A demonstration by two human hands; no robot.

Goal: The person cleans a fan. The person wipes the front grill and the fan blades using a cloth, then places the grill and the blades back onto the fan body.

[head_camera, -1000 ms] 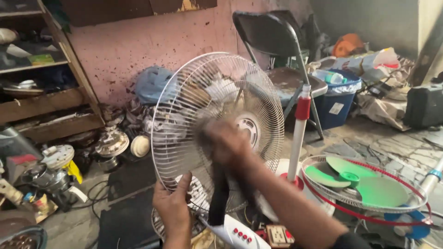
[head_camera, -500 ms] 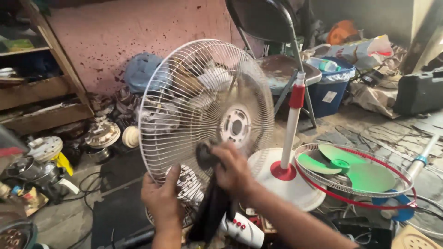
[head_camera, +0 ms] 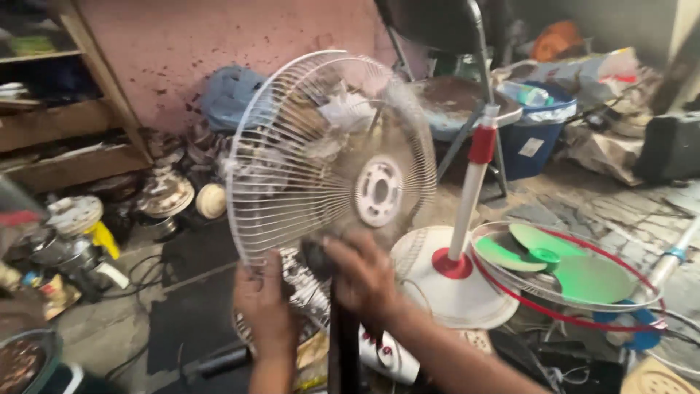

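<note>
A white wire fan guard (head_camera: pixel 321 146) stands upright in front of me, round, with a white hub plate at its middle. My left hand (head_camera: pixel 264 306) grips its lower rim. My right hand (head_camera: pixel 361 273) presses a dark cloth (head_camera: pixel 343 343) against the lower part of the guard; the cloth hangs down below the hand. The view is blurred by motion.
A white fan stand with a red collar (head_camera: pixel 467 211) rises to the right, next to a guard holding green blades (head_camera: pixel 561 270). A folding chair (head_camera: pixel 459 87), a blue bin (head_camera: pixel 536 138), wooden shelves (head_camera: pixel 65 138) and scattered fan parts (head_camera: pixel 168 197) lie around.
My right hand with the cloth has slid from the guard's middle down to its lower edge. The guard has shifted slightly with my left hand still on the rim.
</note>
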